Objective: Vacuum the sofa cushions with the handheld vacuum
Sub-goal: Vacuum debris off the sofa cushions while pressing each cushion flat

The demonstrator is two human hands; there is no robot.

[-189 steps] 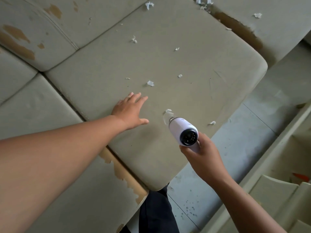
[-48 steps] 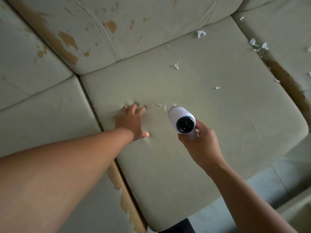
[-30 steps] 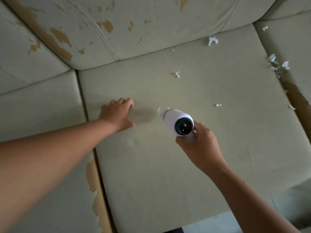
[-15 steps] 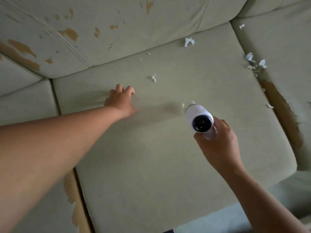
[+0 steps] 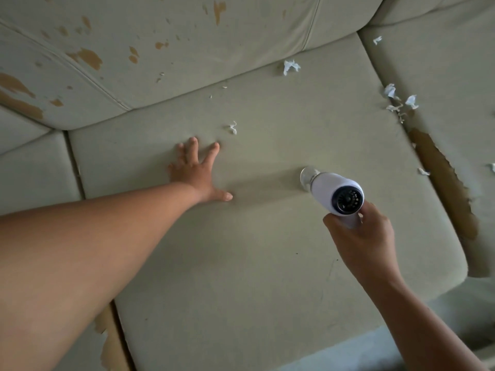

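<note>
At the centre of the frame the pale grey-green fabric seat cushion (image 5: 254, 263) is pressed by the left hand (image 5: 198, 172), fingers spread flat and holding nothing, probably so the cover is kept taut. Right of centre, the white handheld vacuum (image 5: 334, 191) is gripped by its handle in the right hand (image 5: 361, 236), fingers curled round it; its clear nozzle (image 5: 306, 176) is angled low to the cushion, though contact cannot be confirmed. White paper scraps (image 5: 233, 128) are seen just above the left hand, so more passes are judged necessary.
</note>
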